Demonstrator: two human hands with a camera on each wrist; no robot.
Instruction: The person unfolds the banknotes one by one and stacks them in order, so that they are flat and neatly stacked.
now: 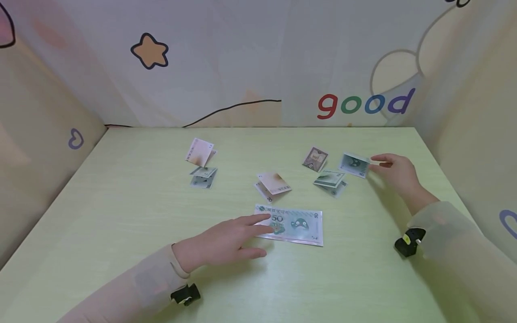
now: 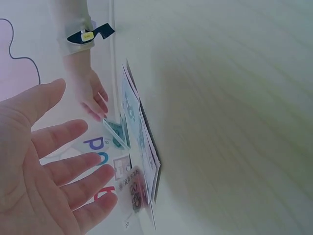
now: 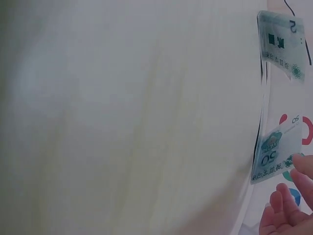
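Observation:
My left hand (image 1: 228, 240) is spread, its fingertips over the left part of a small pile of flat play banknotes (image 1: 299, 226); the top one is a green 50. In the left wrist view the fingers (image 2: 80, 171) look straight and hold nothing. At the far right, my right hand (image 1: 397, 177) pinches the right edge of a folded green banknote (image 1: 353, 165) between thumb and fingers. The right wrist view shows that banknote (image 3: 276, 152), marked 50, standing folded on the table, with a fingertip on its corner.
Other folded banknotes stand about the table: a green one (image 1: 329, 179), a brown-purple one (image 1: 316, 159), a pinkish one (image 1: 274, 184) in the middle, and at the left another pinkish one (image 1: 199, 151) near a green one (image 1: 203, 177). Printed walls (image 1: 242, 67) enclose the table.

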